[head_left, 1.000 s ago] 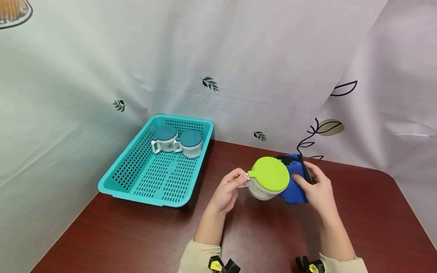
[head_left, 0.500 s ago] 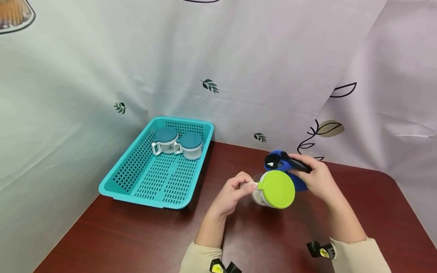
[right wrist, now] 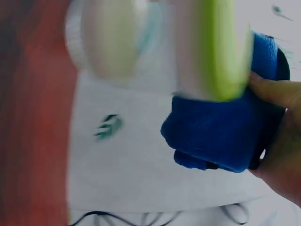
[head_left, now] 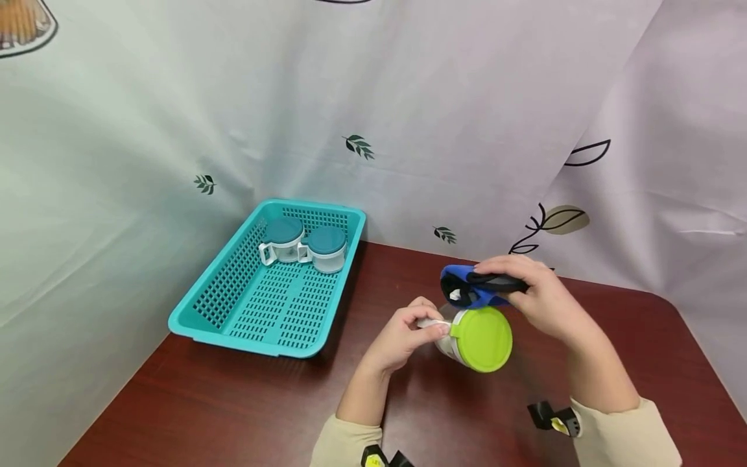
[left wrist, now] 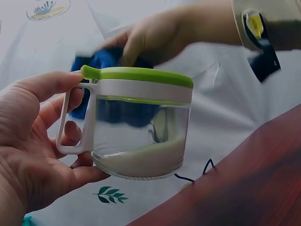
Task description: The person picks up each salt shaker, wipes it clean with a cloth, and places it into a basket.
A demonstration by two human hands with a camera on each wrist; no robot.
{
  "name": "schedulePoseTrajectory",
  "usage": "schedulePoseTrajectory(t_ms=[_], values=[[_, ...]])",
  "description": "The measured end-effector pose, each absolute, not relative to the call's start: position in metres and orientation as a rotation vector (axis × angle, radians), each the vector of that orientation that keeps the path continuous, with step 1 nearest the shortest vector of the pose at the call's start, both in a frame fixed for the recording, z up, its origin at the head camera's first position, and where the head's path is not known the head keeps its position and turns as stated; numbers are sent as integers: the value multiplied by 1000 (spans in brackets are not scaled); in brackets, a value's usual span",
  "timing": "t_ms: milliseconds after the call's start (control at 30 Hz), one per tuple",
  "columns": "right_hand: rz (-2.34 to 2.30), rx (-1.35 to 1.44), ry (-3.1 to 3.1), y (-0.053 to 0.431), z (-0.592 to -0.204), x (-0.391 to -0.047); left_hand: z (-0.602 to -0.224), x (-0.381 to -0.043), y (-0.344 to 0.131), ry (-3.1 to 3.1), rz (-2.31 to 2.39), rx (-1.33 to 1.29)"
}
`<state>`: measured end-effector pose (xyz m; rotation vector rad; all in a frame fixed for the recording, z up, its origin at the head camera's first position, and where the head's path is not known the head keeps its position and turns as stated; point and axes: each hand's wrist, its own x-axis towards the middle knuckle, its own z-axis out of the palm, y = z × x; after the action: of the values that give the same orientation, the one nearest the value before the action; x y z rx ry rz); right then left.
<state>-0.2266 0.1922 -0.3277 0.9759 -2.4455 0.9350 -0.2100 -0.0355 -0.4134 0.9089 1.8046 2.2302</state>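
A clear jar [left wrist: 141, 122] with a lime-green lid [head_left: 483, 339] and a white handle [left wrist: 86, 122] is tilted above the table. White contents lie in its bottom and a small spoon shows through the glass. My left hand [head_left: 403, 340] grips the jar by its handle, fingers through the loop and thumb near the lid's tab. My right hand [head_left: 539, 295] holds a folded blue and black cloth [head_left: 467, 288] at the jar's far side. In the right wrist view the blue cloth [right wrist: 216, 129] lies beside the blurred lid. Whether cloth and glass touch is hard to tell.
A turquoise basket [head_left: 245, 344] stands at the left of the dark red table [head_left: 233, 402]. Two similar jars with teal lids, a left one [head_left: 284, 239] and a right one [head_left: 327, 248], sit in its far end. A pale patterned curtain [head_left: 408, 130] hangs behind.
The jar has tipped so its lid faces more toward me, and it has moved slightly right and nearer. My right hand has brought the cloth up and left over the jar's far side.
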Motion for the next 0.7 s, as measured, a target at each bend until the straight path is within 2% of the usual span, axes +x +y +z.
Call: schedulePoseTrajectory(t_ms=[167,533,700], values=[[763,1083,-2437,180,-323,-229,-412,-209,-35,1812,2243,910],[632,1070,-2477,168,-314,-220,-414,-211,-37,1842,2221,892],[840,933,-2710,174,-327,-238,-414,-209,-37,1846,2216,901]])
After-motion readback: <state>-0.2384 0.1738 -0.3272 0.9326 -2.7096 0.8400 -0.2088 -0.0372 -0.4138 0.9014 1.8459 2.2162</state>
